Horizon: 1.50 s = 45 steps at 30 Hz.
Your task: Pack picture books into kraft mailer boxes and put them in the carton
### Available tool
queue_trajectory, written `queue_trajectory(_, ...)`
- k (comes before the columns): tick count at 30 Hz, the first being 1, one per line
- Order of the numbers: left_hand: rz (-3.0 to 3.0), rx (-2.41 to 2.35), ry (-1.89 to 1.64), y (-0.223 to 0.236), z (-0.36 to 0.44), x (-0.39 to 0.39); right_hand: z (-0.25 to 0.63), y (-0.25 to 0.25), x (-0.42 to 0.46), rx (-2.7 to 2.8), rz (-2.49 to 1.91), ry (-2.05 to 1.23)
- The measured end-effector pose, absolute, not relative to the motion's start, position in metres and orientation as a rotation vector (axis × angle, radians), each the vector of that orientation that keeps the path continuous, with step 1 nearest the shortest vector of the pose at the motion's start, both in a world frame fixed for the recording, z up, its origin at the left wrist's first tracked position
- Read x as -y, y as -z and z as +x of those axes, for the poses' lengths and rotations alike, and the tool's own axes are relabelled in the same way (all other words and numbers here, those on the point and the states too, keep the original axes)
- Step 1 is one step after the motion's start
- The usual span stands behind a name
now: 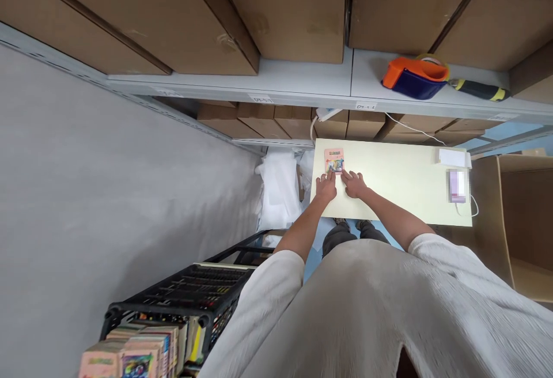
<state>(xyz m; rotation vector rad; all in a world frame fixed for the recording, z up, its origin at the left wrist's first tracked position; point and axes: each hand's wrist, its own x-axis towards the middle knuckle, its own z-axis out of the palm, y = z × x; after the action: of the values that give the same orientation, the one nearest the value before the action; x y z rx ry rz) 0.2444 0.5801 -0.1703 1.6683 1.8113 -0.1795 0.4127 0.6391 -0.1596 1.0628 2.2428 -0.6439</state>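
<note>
A small pink booklet with a colourful cover [334, 160] lies flat on the pale yellow table [397, 182], near its far left corner. My left hand [325, 186] rests on the table just below the booklet, fingers stretched out and touching its lower edge. My right hand [355, 184] lies beside it, fingers spread flat, fingertips at the booklet's lower right corner. Neither hand holds anything.
A phone [457, 185] on a white cable and a white box [452, 157] sit at the table's right end. An orange tape dispenser [415, 77] and a screwdriver [479, 90] lie on the grey shelf among cardboard boxes. A black wire cart [199, 294] with booklets stands lower left.
</note>
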Motion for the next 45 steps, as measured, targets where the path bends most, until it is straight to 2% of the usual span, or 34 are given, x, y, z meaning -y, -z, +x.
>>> queue_trajectory(11, 1.605, -1.849, 0.258, 0.168, 0.209, -0.615, 0.354, 0.162, -0.66, -2.158, 1.093, 0.594)
queue_trajectory(24, 1.676, -1.829, 0.318, 0.159, 0.206, -0.614, 0.35, 0.158, -0.658, -2.155, 1.106, 0.598)
queue_trajectory(34, 1.626, -1.854, 0.106, 0.157, 0.204, -0.562, 0.445, 0.132, -0.63, -2.221, 1.213, 0.666)
queue_trajectory(45, 1.772, -1.705, -0.032, 0.13, 0.261, -0.552, 0.536, 0.106, -0.599, -2.156, 1.53, 0.7)
